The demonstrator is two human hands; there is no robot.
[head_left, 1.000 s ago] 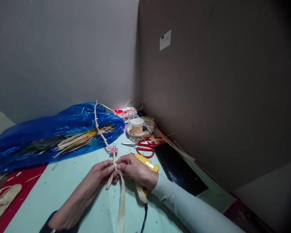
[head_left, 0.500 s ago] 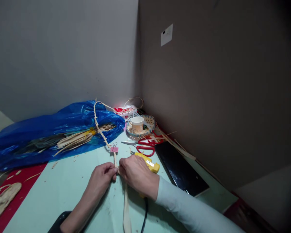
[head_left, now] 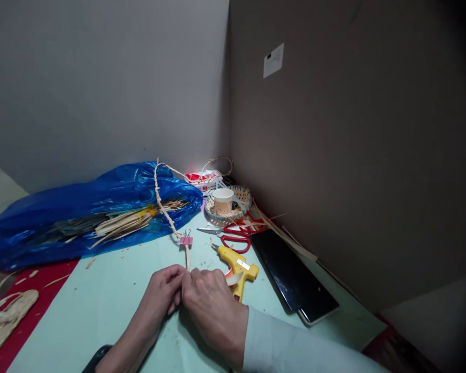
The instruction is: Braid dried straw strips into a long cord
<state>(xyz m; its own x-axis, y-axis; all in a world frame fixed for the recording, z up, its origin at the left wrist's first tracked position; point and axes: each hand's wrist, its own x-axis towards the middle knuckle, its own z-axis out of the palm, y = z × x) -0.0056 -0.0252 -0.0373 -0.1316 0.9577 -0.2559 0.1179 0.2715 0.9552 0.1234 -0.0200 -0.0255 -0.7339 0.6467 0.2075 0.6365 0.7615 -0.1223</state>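
Note:
My left hand (head_left: 163, 294) and my right hand (head_left: 209, 308) meet over the pale green table (head_left: 112, 290), fingers pinched together on the near end of a plaited straw cord (head_left: 163, 207). The cord runs away from my fingers, through a pink binder clip (head_left: 186, 240), and arcs up over the blue plastic bag (head_left: 81, 212). The loose straw strips under my hands are hidden by them. A yellow glue gun (head_left: 237, 264) lies just right of my right hand.
Red-handled scissors (head_left: 233, 235), a woven basket (head_left: 241, 199) holding a paper cup (head_left: 222, 199), and a black tablet (head_left: 293, 277) lie to the right by the brown wall. Straw bundles poke from the blue bag. A woven straw piece (head_left: 3, 324) rests on the red mat at left.
My hands drew closer to me and together, now covering the loose straw strips that hung below them. The glue gun, earlier half hidden by my right hand, shows fully.

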